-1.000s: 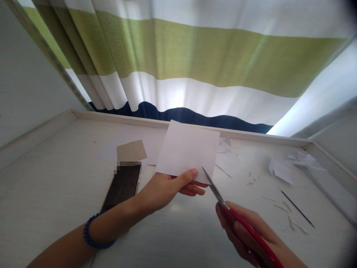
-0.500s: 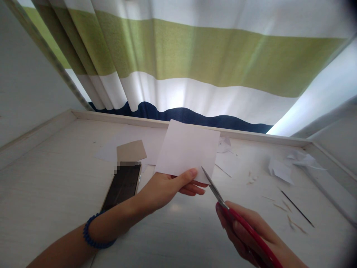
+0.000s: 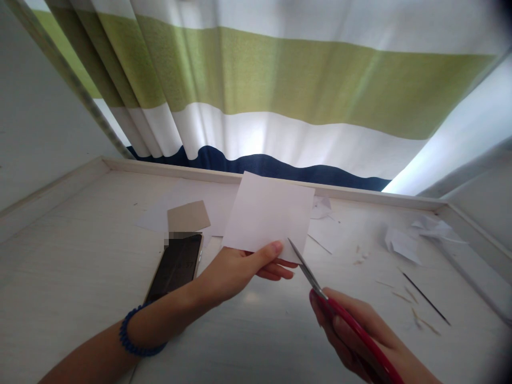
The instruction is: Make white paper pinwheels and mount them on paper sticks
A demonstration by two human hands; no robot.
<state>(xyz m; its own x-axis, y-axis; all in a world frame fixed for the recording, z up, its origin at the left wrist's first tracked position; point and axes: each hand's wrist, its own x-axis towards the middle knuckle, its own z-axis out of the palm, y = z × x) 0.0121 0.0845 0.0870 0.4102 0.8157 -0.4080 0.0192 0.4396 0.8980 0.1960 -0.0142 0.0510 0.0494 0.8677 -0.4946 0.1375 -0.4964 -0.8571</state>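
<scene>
Between the thumb and fingers of my left hand (image 3: pixel 248 266) is a square sheet of white paper (image 3: pixel 270 213), pinched along its near edge. The sheet is tilted up over the table. My right hand (image 3: pixel 348 330) is wrapped round the red handles of a pair of scissors (image 3: pixel 310 274). One blade lies over the paper's near right corner, just right of my left thumb; the other blade is mostly hidden, and the blades look nearly closed. A blue coiled band (image 3: pixel 136 336) circles my left wrist.
A dark phone (image 3: pixel 176 269) lies beside my left forearm, with a tan card (image 3: pixel 189 216) beyond it. Crumpled paper scraps (image 3: pixel 402 245), a thin black stick (image 3: pixel 426 298) and several small slivers (image 3: pixel 401 297) lie at right. A raised rim (image 3: pixel 180 169) and a striped curtain (image 3: pixel 280 74) border the white table's back.
Almost nothing differs. Both hands, the paper and the scissors keep nearly the same place, with only a tiny shift at the paper's right edge.
</scene>
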